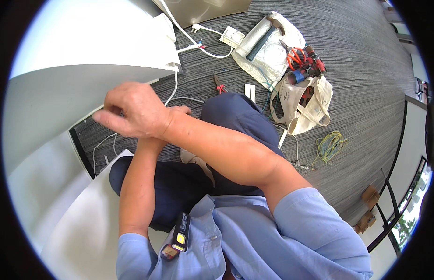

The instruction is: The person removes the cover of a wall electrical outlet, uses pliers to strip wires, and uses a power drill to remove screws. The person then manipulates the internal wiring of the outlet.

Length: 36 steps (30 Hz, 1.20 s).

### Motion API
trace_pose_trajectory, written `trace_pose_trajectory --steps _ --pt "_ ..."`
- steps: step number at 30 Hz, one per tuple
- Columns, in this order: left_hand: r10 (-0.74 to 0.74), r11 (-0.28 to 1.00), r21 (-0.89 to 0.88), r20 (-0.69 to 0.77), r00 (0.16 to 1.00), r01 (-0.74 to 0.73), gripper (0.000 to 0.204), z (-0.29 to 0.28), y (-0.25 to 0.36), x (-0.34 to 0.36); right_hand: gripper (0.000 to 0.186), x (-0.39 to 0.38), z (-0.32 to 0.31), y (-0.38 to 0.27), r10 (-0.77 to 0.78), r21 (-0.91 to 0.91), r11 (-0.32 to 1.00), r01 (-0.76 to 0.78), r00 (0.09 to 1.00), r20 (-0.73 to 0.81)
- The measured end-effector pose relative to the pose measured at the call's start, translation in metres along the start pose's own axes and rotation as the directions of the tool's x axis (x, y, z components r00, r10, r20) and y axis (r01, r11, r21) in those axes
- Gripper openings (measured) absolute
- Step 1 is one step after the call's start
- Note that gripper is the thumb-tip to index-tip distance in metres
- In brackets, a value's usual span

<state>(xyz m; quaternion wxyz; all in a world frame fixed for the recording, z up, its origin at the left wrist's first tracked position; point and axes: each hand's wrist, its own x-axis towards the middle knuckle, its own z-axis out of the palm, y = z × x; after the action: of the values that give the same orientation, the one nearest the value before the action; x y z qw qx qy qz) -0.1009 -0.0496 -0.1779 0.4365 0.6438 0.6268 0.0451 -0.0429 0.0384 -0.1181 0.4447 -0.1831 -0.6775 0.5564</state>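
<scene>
My right arm crosses over my left, and my right hand (pixel 135 109) hangs in front of the white panel (pixel 53 93). Its fingers are loosely bent, the thumb stands apart from them, and nothing shows between. Beneath the right wrist, my left hand (pixel 182 110) is mostly hidden; only a few fingertips stick out on its right side. Whether they hold anything is not visible. A white cable (pixel 174 86) runs down from the panel's corner, close by both hands. Red-handled pliers (pixel 220 87) lie on the carpet beyond my knee.
A silver sheet (pixel 252 63) carries a hammer (pixel 261 44) and orange-handled pliers (pixel 296 58). Beside them are a red drill (pixel 312 65) and a canvas bag (pixel 303 119). A white socket box (pixel 232 36), white strips (pixel 250 91) and a yellow-green wire coil (pixel 331 147) lie on the carpet.
</scene>
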Motion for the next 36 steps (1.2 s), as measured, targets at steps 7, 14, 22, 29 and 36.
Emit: trace_pose_trajectory --steps 7,14,22,29,36 --pt "0.032 0.998 -0.052 -0.002 0.999 -0.032 0.037 0.035 0.016 -0.004 0.031 -0.037 0.016 0.024 0.487 -0.500 0.852 -0.157 0.590 0.644" --pt "0.027 0.998 -0.066 0.112 0.993 -0.020 0.040 0.041 0.047 -0.010 0.038 -0.061 0.029 0.062 0.684 -0.677 0.724 -0.129 0.259 0.682" --pt "-0.019 0.995 -0.096 0.225 0.974 0.042 0.042 0.034 0.054 -0.007 0.039 -0.058 0.034 0.066 0.703 -0.688 0.711 -0.147 0.188 0.686" --pt "-0.053 0.992 -0.098 0.292 0.955 0.085 0.045 0.034 0.050 0.001 0.037 -0.059 0.038 0.073 0.665 -0.656 0.744 -0.126 0.229 0.711" --pt "-0.079 0.987 -0.118 0.247 0.966 0.111 0.043 0.032 0.046 -0.006 0.037 -0.059 0.045 0.080 0.673 -0.663 0.738 -0.123 0.203 0.711"
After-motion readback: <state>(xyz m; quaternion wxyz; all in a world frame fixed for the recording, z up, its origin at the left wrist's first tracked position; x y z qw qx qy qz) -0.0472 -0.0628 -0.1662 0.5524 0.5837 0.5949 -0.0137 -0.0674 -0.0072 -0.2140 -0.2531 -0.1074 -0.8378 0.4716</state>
